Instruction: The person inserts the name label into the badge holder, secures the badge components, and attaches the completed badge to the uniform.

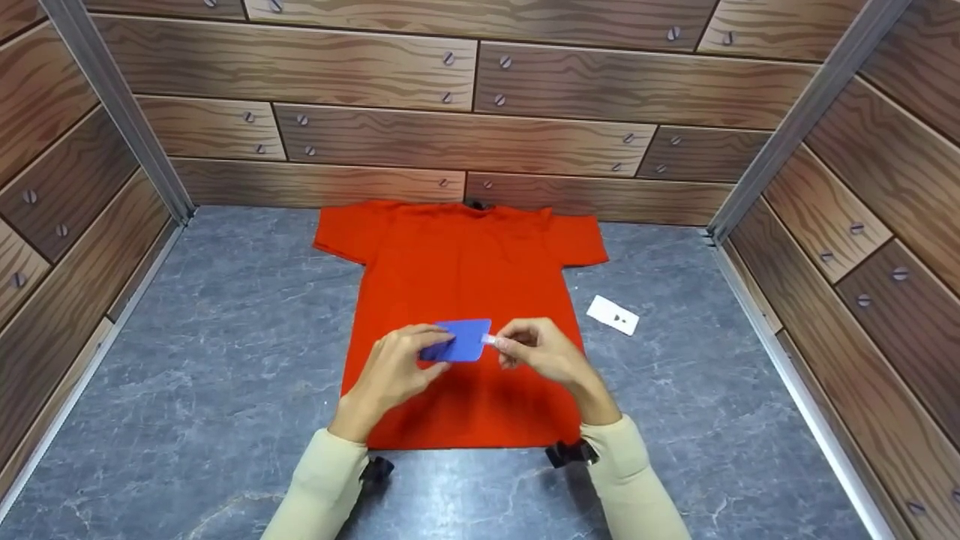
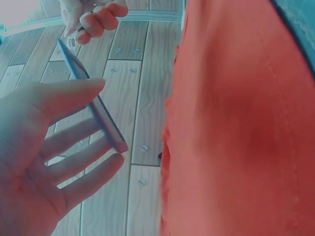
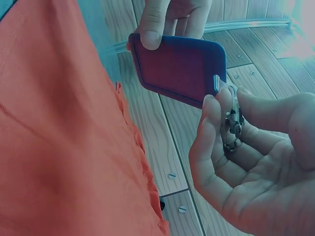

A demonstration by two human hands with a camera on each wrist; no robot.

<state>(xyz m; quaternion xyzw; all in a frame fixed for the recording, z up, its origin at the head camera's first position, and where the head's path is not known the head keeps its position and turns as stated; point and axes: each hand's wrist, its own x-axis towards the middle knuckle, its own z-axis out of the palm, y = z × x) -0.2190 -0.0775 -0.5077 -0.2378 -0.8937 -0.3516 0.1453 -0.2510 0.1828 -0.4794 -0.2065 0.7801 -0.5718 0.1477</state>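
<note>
A blue badge holder [image 1: 469,342] is held up over a red T-shirt [image 1: 465,277] that lies spread flat. My left hand [image 1: 394,366] grips the holder's left end between thumb and fingers. At the opposite end, my right hand [image 1: 551,352] pinches a metal badge clip [image 3: 233,123] by its short clear strap [image 1: 489,339]. In the right wrist view, the strap's end sits right at the holder's edge, and the clip hangs inside the curled fingers. The left wrist view shows the holder nearly edge-on, with the left thumb on one face and fingers behind.
A white card [image 1: 613,315] with small dark marks lies on the grey marbled tabletop [image 1: 247,330], right of the shirt. Wood-patterned walls [image 1: 375,135] stand at the back and both sides, with metal posts [image 1: 810,112] in the corners. Something small and black shows at the shirt's collar.
</note>
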